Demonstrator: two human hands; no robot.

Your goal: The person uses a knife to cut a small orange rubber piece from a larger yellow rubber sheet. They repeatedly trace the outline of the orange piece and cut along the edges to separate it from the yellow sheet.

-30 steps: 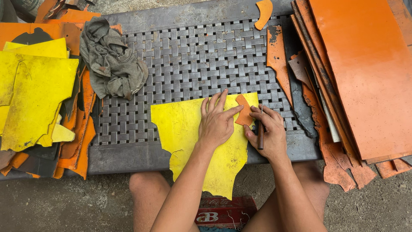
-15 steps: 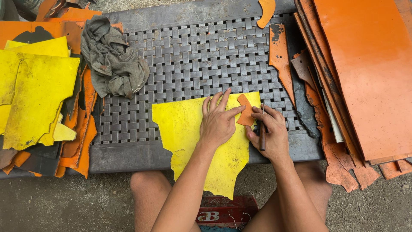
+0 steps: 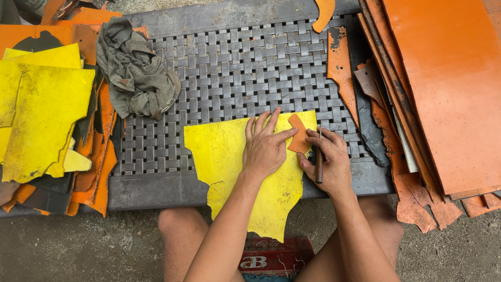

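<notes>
I've got the left hand (image 3: 265, 149) spread flat, fingers open, pressing the yellow sheet (image 3: 245, 172) and the small orange template (image 3: 299, 134) onto the near-right part of the woven bench (image 3: 224, 78); right hand (image 3: 329, 162) is closed round a dark-handled tool (image 3: 319, 163) w/ its tip at the template's edge. Sheet looks thin, light, floppy — near end droops off the bench edge — so I'd judge it slides easily; best pinned flat from above, lifted by an edge.
</notes>
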